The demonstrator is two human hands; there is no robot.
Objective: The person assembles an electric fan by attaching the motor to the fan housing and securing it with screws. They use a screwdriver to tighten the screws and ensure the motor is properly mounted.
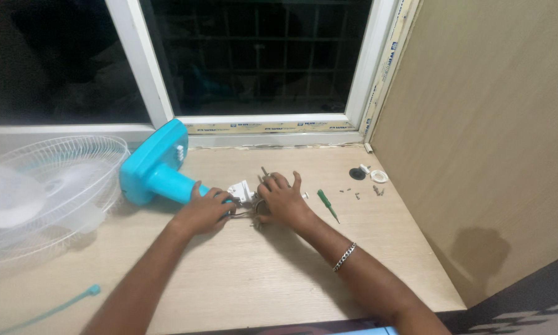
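A turquoise fan body (155, 164) lies on its side on the wooden table (248, 273), its neck pointing right. My left hand (205, 211) grips the end of that neck. My right hand (282, 200) rests over a small white part (241, 189) and some wires at the neck's end, fingers curled on them. A metal bracelet (345, 256) sits on my right wrist. What lies under the right palm is hidden.
A white wire fan guard (40, 192) with blades lies at the left. A green screwdriver (327, 205), several small screws (356, 195), a black cap (357, 174) and a white ring (379, 176) sit to the right. A wooden panel (490, 142) walls the right side; a dark window (254, 56) is behind. A turquoise strip (55, 307) lies front left.
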